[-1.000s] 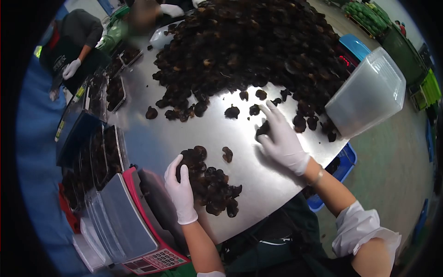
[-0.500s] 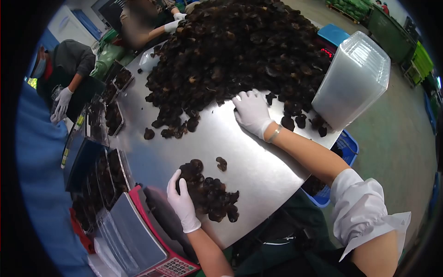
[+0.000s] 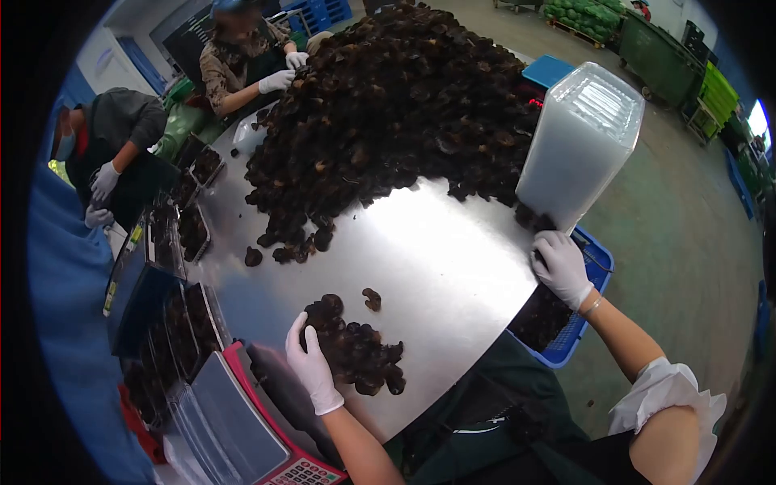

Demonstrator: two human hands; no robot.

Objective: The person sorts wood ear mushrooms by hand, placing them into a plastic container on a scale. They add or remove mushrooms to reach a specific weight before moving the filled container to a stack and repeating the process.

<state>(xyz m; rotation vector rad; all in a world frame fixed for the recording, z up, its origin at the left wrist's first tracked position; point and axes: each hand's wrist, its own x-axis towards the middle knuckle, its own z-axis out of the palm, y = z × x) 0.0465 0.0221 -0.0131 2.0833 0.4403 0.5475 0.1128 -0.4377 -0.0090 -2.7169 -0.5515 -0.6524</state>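
My left hand (image 3: 314,370), in a white glove, rests at the left side of a small pile of dark wood ear mushrooms (image 3: 360,356). Its thumb and fingers are apart, and the fingertips touch the pile. One loose mushroom (image 3: 371,299) lies just beyond. My right hand (image 3: 563,268), also gloved, is at the table's right edge above a blue basket (image 3: 578,335) of dark pieces. Its fingers are bent with a gap to the thumb; I see nothing held. A large heap of wood ears (image 3: 396,105) covers the far part of the metal table (image 3: 440,259).
A tall stack of clear plastic trays (image 3: 578,137) stands at the right corner, by a blue-topped scale (image 3: 546,71). At left are a red-framed scale (image 3: 242,380) and filled trays (image 3: 178,323). Two gloved co-workers (image 3: 121,121) stand across the table, one at the heap.
My right hand has moved right and nearer, from the heap's front to the table edge. The loose mushrooms by the tray stack are mostly gone from there. My left hand stays beside the small pile.
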